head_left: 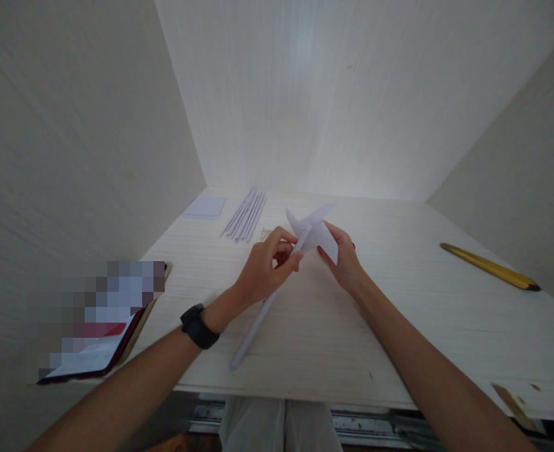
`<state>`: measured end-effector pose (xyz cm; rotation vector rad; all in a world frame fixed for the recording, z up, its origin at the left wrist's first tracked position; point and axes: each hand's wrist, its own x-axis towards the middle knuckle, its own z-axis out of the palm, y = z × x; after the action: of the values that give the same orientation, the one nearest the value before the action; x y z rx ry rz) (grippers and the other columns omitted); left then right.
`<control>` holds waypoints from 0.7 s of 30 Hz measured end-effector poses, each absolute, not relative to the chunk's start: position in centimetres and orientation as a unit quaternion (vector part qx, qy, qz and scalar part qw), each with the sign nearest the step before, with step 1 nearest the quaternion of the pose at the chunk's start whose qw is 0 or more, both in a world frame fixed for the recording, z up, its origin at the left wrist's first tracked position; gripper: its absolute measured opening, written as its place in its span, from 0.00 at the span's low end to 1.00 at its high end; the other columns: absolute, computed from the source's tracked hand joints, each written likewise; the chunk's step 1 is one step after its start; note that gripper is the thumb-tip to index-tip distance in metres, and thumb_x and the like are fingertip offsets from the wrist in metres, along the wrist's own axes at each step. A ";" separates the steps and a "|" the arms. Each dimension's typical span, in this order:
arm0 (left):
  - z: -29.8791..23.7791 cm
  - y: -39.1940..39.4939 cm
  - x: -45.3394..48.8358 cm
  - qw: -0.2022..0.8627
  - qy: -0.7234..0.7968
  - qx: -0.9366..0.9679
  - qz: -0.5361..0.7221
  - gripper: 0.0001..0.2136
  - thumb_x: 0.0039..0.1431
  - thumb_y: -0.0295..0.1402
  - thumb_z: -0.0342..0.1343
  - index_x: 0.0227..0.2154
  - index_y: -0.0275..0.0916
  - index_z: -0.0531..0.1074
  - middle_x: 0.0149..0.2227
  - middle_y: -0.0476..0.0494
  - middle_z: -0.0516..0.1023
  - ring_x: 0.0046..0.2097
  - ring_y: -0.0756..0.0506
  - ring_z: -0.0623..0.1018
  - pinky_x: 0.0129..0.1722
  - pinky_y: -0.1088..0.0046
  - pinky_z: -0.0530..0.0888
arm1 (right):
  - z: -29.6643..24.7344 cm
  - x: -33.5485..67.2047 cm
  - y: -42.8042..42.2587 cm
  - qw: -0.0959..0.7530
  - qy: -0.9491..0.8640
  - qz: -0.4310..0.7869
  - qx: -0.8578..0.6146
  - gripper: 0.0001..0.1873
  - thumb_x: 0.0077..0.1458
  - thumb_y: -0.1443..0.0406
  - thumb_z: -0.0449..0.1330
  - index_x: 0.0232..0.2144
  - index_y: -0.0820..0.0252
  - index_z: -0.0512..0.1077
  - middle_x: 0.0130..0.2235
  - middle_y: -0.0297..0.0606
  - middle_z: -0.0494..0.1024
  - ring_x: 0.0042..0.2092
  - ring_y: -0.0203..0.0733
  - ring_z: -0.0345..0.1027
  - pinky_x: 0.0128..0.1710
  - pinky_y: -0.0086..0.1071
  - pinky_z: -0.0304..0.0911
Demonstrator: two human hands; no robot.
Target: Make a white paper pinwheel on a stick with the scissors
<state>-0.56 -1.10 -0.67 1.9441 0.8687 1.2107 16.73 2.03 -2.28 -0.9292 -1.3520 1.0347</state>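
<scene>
A white paper pinwheel (pixel 324 237) with curved blades is held up over the middle of the white tabletop. Its stick, a rolled white paper tube (pixel 253 334), slants down toward the table's front edge. My left hand (pixel 270 260), with a dark band on the wrist, pinches this tube between thumb and fingers just below the pinwheel's centre. On the other side my right hand (pixel 343 254) grips one blade at its right edge, thumb below and fingers behind. How the tube and blades are joined at the centre is too blurred to make out.
Several rolled paper sticks (pixel 246 216) lie at the back left, beside a stack of paper squares (pixel 205 206). A tablet-like device (pixel 111 351) leans at the left wall. The yellow pencil-shaped item (pixel 490 268) lies right. Light panels (pixel 305 100) enclose the table.
</scene>
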 end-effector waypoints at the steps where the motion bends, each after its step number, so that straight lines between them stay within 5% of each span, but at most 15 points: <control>1: -0.6 -1.2 -0.6 0.332 0.335 0.750 0.464 0.08 0.59 0.36 0.54 0.35 0.40 0.61 0.22 0.51 0.75 0.24 0.52 0.72 0.27 0.77 0.68 | -2.1 16.7 1.9 0.567 -0.571 0.442 -0.395 0.09 0.45 0.57 0.62 0.28 0.56 0.73 0.24 0.30 0.67 0.26 0.34 0.56 0.26 0.28 0.52; 6: -0.6 -1.1 -0.6 0.320 0.338 0.756 0.460 0.08 0.58 0.34 0.55 0.36 0.40 0.62 0.21 0.52 0.75 0.23 0.52 0.71 0.25 0.78 0.67 | -1.8 16.8 1.5 0.569 -0.584 0.450 -0.364 0.14 0.40 0.55 0.66 0.26 0.56 0.72 0.23 0.29 0.64 0.24 0.33 0.52 0.25 0.29 0.51; 21: -0.5 -1.3 -0.8 0.353 0.311 0.750 0.466 0.10 0.60 0.36 0.54 0.39 0.38 0.63 0.23 0.50 0.76 0.24 0.52 0.73 0.26 0.77 0.68 | -2.1 16.4 2.1 0.557 -0.547 0.543 -0.309 0.11 0.47 0.55 0.62 0.24 0.56 0.72 0.29 0.34 0.75 0.35 0.41 0.67 0.35 0.34 0.64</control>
<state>-0.82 -1.27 -0.49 1.9388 0.8041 1.2051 16.41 2.13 -2.15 -0.7287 -1.2914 1.2808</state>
